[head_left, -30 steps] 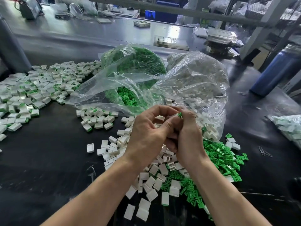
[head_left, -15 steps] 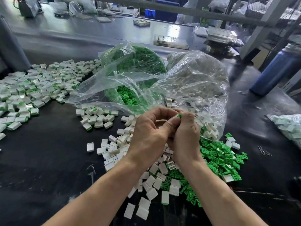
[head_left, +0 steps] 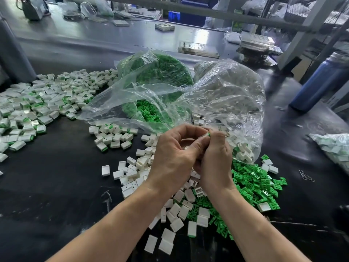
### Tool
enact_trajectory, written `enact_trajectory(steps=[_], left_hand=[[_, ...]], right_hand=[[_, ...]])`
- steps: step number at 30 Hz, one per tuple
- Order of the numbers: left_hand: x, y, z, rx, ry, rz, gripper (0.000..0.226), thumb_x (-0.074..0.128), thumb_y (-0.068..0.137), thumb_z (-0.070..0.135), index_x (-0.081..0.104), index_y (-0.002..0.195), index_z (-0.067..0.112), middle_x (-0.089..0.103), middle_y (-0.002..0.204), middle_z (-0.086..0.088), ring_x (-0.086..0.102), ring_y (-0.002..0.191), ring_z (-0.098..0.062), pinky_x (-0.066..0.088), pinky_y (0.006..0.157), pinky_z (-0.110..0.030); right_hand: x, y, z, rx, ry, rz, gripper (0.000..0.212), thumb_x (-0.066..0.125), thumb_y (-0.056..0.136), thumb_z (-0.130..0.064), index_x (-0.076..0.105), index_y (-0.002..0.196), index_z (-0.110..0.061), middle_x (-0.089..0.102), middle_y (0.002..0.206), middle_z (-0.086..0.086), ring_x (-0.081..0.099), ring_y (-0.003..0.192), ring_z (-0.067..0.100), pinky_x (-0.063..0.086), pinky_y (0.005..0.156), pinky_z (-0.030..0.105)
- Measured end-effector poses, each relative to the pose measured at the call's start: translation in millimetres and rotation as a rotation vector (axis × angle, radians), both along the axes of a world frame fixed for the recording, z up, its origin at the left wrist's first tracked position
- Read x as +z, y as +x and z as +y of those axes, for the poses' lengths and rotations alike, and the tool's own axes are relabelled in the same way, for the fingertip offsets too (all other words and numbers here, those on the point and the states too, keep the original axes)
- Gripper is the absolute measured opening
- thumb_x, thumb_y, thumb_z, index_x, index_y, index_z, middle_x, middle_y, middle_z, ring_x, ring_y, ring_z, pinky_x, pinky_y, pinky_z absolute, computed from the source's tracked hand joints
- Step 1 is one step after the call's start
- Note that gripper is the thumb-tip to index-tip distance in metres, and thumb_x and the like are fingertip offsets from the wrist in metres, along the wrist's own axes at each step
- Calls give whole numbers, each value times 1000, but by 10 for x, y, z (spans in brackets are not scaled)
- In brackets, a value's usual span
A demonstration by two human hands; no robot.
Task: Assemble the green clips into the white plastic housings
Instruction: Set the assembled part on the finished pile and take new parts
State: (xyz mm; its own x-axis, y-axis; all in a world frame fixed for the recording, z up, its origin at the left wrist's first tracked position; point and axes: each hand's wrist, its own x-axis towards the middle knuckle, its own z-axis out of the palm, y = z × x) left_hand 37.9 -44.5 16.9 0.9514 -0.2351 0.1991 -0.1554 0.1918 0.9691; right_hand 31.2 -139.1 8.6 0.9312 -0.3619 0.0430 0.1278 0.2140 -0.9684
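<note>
1. Your left hand (head_left: 175,157) and right hand (head_left: 215,159) stay pressed together above the loose white housings (head_left: 177,210), as before.
2. Curled fingertips still pinch one green clip (head_left: 208,134), barely shifted.

We find no text, number or brand that we can read anywhere in this view. A small green and white label (head_left: 237,26) stands on something at the upper right of the frame, behind the worktop (head_left: 56,176), but its marks are too small and blurred for us to make out.
</note>
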Motion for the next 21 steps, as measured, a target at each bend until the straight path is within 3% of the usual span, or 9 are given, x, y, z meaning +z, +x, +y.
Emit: enact_trajectory(steps=[3,7,9,11,14,19,21], left_hand=[[7,1,0,0,-10,0,9,75,93,11,73,100,6,79,102,-5,77,95,-22,64,79,-40],[7,10,26,-22,-29,-7,8,75,93,12,73,100,9,79,102,-4,77,94,-21,63,79,-35],[0,14,43,-35,-26,-6,10,74,93,13,73,101,8,79,102,-4,77,94,-21,63,79,-34],[-3,27,62,-33,-20,-4,12,75,93,15,72,103,8,79,102,-3,77,95,-20,63,82,-33],[1,101,147,64,83,-46,10,77,92,20,73,101,17,77,98,5,74,92,-9,58,80,-22],[-4,309,492,243,367,-111,11,74,93,17,70,97,26,72,92,9,69,86,1,56,74,-13],[-24,394,658,304,539,-106,9,74,94,21,70,97,28,71,90,10,68,81,2,53,66,-10]], right_hand=[[29,-8,7,10,12,-12,44,40,91,-39,80,77,-29,74,68,4,69,60,14,51,46,23],[49,-43,-29,62,-6,-27,47,39,97,-47,79,79,-31,74,70,5,68,60,12,48,45,22],[46,-53,-51,101,6,-7,52,38,99,-54,80,84,-26,77,77,11,71,66,19,52,50,24],[37,-58,-101,122,-19,23,65,36,101,-62,76,81,-15,72,67,7,64,58,19,48,49,22],[36,-71,-245,108,-201,11,72,29,110,-58,66,64,-15,49,47,-11,38,41,7,31,41,16],[30,-60,-548,17,-533,89,60,46,110,-41,69,60,-18,54,46,-15,47,44,-2,34,57,27],[31,-51,-626,0,-691,155,53,52,107,-43,69,64,-18,56,47,-11,48,44,0,37,56,29]])
